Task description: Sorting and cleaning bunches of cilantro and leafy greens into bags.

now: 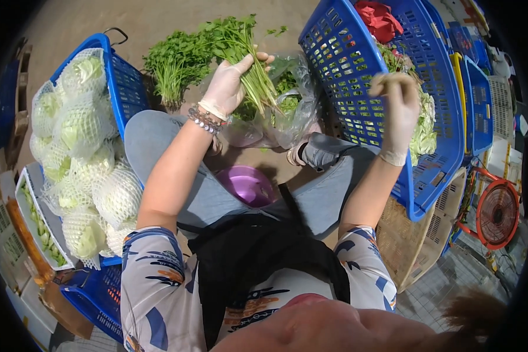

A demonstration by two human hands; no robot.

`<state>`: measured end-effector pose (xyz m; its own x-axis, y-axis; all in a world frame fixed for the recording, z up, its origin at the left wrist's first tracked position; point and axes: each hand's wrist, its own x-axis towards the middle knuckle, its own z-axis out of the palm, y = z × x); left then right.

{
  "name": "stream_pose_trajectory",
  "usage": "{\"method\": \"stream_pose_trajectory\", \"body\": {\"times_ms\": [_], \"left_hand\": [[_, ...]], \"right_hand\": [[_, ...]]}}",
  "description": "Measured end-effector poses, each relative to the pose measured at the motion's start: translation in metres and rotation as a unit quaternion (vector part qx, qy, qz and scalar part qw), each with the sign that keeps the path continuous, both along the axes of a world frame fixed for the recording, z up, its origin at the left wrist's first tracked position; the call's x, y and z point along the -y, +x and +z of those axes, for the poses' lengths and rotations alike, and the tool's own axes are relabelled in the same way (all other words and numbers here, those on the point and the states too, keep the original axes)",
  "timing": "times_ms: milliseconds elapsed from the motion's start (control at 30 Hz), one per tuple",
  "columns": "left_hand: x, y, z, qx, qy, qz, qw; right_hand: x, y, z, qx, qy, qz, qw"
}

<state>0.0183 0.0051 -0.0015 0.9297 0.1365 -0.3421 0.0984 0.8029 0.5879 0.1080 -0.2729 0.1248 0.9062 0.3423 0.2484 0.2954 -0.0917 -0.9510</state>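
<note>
My left hand (227, 88), in a thin pale glove with beaded bracelets at the wrist, is closed around a bunch of green herbs (257, 82) with long thin stems. The leaves point up and away, the cut stem ends down toward an opened clear plastic bag (299, 120) with more greens in it. Beyond that hand a heap of the same herbs (173, 67) lies on the floor. My right hand (400, 111), gloved too, is raised at the near wall of a tall blue basket (358, 64). Its fingers are bent and smeared by motion, so whether they hold anything is unclear.
Loose leaves (423, 126) and a red bag (378, 20) lie in the blue basket. At left, a blue crate (129, 88) holds net-wrapped cabbages (76, 132). A purple basin (246, 185) sits between my legs. A red round fan (497, 214) stands far right.
</note>
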Motion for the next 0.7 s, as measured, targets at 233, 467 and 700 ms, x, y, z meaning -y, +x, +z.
{"method": "stream_pose_trajectory", "body": {"times_ms": [233, 467, 700], "left_hand": [[0.011, 0.000, 0.002, 0.034, -0.034, -0.011, 0.999], [0.028, 0.008, -0.001, 0.053, -0.041, 0.009, 0.998], [0.038, 0.011, 0.002, 0.048, -0.021, 0.025, 0.998]], "right_hand": [[-0.024, -0.008, -0.021, 0.093, -0.252, -0.144, 0.952], [-0.082, -0.056, -0.083, -0.036, -0.367, 0.191, 0.910], [-0.090, -0.046, -0.108, -0.016, -0.369, 0.123, 0.921]]}}
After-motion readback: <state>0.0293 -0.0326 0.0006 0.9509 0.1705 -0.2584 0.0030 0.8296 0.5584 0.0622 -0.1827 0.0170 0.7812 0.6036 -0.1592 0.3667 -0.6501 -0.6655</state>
